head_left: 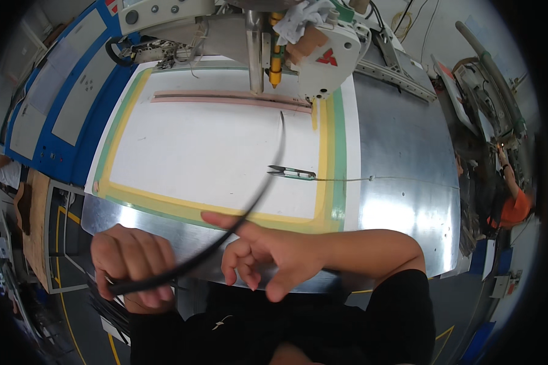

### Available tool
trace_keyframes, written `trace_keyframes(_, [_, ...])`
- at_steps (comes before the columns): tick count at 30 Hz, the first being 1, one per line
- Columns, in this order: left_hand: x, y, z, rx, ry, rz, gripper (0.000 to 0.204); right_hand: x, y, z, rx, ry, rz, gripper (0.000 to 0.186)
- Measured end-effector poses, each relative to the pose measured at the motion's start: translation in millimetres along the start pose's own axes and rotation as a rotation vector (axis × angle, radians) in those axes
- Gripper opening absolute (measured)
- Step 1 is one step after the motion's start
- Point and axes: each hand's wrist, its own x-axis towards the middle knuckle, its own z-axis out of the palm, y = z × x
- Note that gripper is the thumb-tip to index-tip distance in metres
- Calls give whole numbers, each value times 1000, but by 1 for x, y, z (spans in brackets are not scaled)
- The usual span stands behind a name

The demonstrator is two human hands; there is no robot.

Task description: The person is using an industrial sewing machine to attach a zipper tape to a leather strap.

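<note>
Clutching a long, curved black strip [218,244], the left hand [131,258] is apparently readying it; steadying is likely requiring the spread-fingered right hand [277,250].

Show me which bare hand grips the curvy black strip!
The left bare hand: it is closed on the curvy black strip; the right bare hand is open, index finger outstretched.

Sheet [213,152] on desk [402,146], left of bare part. Machine head [326,64] over sheet's far right corner. Far strip [225,97] along sheet's far side. Snips [295,174] on sheet near right edge; cord [347,179] from them rightward over desk. Held strip [216,245] from left hand [134,261] over sheet. Cabinet [67,103] left of desk; co-worker [511,207] beyond its right side.
</note>
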Motion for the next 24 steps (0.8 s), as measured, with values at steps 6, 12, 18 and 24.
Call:
trace_keyframes(6, [20,-71,20,180,339,-369,27,-67,-27,12,156,342,-689,82])
trace_keyframes(12, [6,-116,-1,201,454,-689,21,-138,-31,2,63,938,-612,35])
trace_keyframes(18, [6,-130,-3,222,454,-774,24,-150,-3,-8,31,1172,-562,35])
trace_keyframes(24, [-2,-130,-4,194,451,-799,21,-155,-2,-13,36,1190,-535,34])
